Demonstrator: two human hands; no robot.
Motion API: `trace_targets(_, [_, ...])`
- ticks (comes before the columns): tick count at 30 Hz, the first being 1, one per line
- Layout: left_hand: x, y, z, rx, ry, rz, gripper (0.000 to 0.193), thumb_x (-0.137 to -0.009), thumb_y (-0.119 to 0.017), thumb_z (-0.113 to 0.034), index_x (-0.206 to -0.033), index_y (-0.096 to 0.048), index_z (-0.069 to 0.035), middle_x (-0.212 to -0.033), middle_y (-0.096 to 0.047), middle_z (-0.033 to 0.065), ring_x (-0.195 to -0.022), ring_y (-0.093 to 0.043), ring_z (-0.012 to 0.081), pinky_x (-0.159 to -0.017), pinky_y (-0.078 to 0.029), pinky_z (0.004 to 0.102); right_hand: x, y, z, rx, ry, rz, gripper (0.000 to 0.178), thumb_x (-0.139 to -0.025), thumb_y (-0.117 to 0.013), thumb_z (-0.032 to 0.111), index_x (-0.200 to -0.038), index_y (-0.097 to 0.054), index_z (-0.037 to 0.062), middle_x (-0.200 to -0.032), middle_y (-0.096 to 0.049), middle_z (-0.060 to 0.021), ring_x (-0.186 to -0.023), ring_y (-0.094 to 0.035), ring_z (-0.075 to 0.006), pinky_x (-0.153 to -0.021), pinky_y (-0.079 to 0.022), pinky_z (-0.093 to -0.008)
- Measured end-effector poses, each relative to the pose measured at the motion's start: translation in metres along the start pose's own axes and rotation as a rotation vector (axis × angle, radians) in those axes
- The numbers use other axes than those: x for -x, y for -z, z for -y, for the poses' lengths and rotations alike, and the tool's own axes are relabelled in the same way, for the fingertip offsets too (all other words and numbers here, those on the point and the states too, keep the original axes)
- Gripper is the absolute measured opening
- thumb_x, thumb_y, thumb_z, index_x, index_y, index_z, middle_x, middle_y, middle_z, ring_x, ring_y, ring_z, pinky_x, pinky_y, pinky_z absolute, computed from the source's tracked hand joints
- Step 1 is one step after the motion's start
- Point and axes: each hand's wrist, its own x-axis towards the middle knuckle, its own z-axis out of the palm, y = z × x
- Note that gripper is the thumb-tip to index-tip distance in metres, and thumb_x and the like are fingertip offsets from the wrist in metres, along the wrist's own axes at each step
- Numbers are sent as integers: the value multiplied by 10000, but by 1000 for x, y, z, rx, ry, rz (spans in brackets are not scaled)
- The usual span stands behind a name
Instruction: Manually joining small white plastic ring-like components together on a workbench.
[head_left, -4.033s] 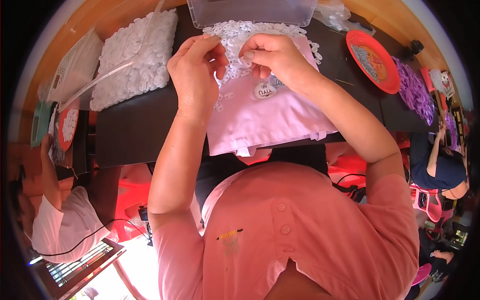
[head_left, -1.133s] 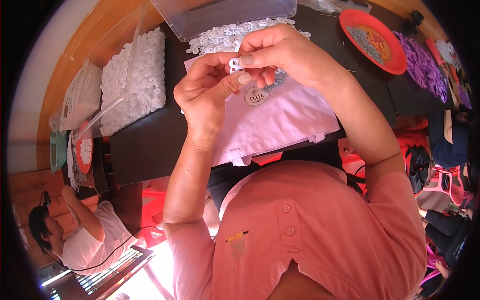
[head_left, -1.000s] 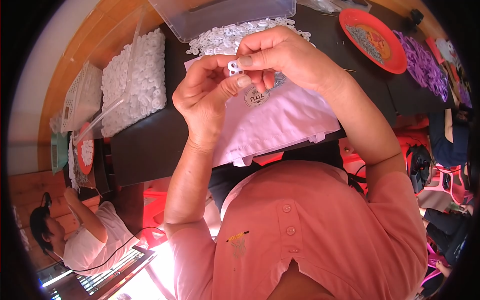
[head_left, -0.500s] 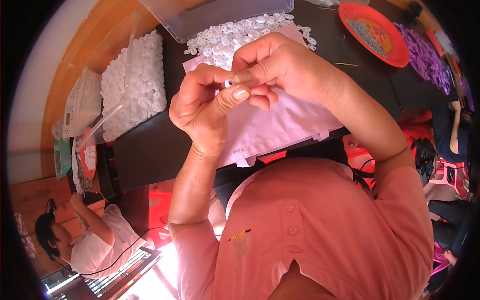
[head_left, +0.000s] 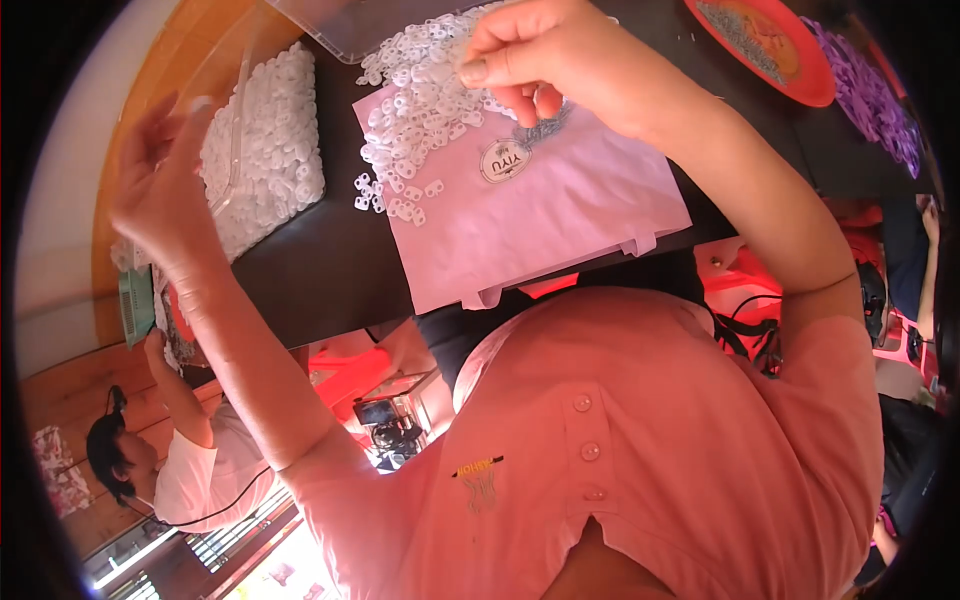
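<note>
My left hand (head_left: 165, 190) is raised at the far left, over the near side of the clear bin (head_left: 240, 140) heaped with small white plastic pieces (head_left: 280, 150). Its fingers are blurred by motion, so whether they hold anything does not show. My right hand (head_left: 560, 60) hovers above a loose pile of white plastic pieces with holes (head_left: 410, 120). Thumb and forefinger are pinched together there, the other fingers curled; anything between them is too small to make out. Under the pile lies a pink cloth bag (head_left: 540, 220), with a little heap of grey metal bits (head_left: 545, 130) below my right hand.
A red plate (head_left: 810, 75) of grey metal bits stands at the far right, beside a purple heap (head_left: 870, 100). Behind the pile is a clear plastic tub (head_left: 330, 30). A person (head_left: 190, 460) works at the left, near a green basket (head_left: 135, 305).
My hands have parted. The left has swung left to the bin from where both pinched a small white piece; the right has risen slightly. The bag and pile are now less covered.
</note>
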Motion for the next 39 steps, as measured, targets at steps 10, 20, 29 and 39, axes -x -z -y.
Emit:
trace_targets(10, [108, -100, -27, 109, -269, 716, 228, -712, -704, 29, -914, -637, -52, -843, -590, 90, -809, -613, 293, -666, -520, 387, 7, 23, -60, 333, 111, 16, 112, -886, -633, 110, -847, -622, 6, -642, -527, 8, -586, -469, -67, -543, -393, -242])
trace_targets(20, [121, -112, -23, -90, -384, 682, 162, -767, -681, 19, -882, -586, -41, -824, -554, 120, -754, -598, 321, -640, -499, 400, 13, 18, -66, 391, 200, -12, 115, -882, -620, 75, -815, -574, -5, -641, -491, 25, -597, -425, -60, -558, -365, -246])
trace_targets(29, [106, -100, -73, 961, 974, 654, 73, -911, -615, -74, -904, -624, -2, -752, -604, 34, -621, -529, 113, -527, -375, 228, 16, 3, -52, 194, 536, -101, 85, -864, -621, -29, -943, -650, -25, -884, -654, -59, -778, -619, -117, -699, -496, -258])
trace_targets(39, [102, -99, -82, 1354, 1309, 478, 131, -923, -610, -95, -932, -603, 36, -754, -604, 74, -612, -552, 141, -520, -402, 253, 14, 8, -49, 160, 505, -100, 56, -870, -616, -40, -916, -639, -19, -837, -650, -36, -762, -595, -91, -670, -474, -229])
